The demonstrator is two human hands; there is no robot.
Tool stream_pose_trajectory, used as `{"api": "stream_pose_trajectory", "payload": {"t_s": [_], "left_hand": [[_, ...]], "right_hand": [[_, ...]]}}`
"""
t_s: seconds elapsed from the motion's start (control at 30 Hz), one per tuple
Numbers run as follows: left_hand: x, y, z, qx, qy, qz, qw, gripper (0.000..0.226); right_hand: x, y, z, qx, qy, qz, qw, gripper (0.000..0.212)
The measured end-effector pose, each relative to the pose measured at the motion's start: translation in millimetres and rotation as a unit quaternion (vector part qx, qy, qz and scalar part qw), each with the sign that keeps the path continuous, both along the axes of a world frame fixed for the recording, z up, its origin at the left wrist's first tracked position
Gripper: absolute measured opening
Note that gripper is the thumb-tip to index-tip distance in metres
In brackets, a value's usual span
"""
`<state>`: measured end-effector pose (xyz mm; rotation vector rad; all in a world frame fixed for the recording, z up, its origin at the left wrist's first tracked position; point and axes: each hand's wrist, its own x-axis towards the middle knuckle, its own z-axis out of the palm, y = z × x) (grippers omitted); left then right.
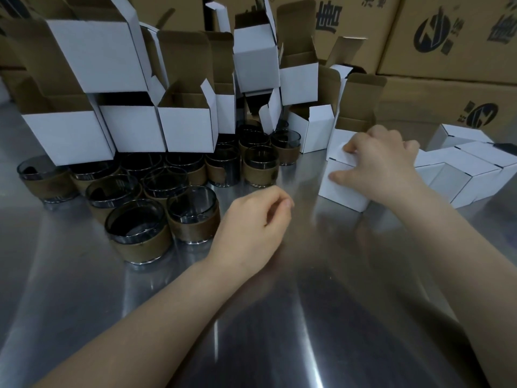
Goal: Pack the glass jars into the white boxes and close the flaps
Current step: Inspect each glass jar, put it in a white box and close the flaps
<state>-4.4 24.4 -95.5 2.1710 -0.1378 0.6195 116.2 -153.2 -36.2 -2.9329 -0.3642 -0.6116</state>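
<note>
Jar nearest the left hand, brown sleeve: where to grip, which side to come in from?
Probably best: grip the jar around its brown sleeve, coming from its right with the left hand. It stands upright, mouth up; that side and the front look free, while other jars crowd its left and rear. The right hand holds a white box.

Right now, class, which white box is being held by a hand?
The closed box right of the jars: the right hand grips its top. The open boxes behind and the closed ones beside it go untouched.
</note>
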Motion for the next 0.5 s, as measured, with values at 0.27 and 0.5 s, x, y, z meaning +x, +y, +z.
{"api": "stream_pose_trajectory", "payload": {"t_s": [0.27,0.5], "left_hand": [[0,0,0,0.067,0.022,-0.005,0.998,0.014],[-1,-1,1,0.084,0.024,-0.006,0.996,0.015]], "right_hand": [[4,6,-13,-0.001,-0.046,-0.062,0.997,0.044],[17,-4,-20,0.011,-0.080,-0.124,0.989,0.037]]}}
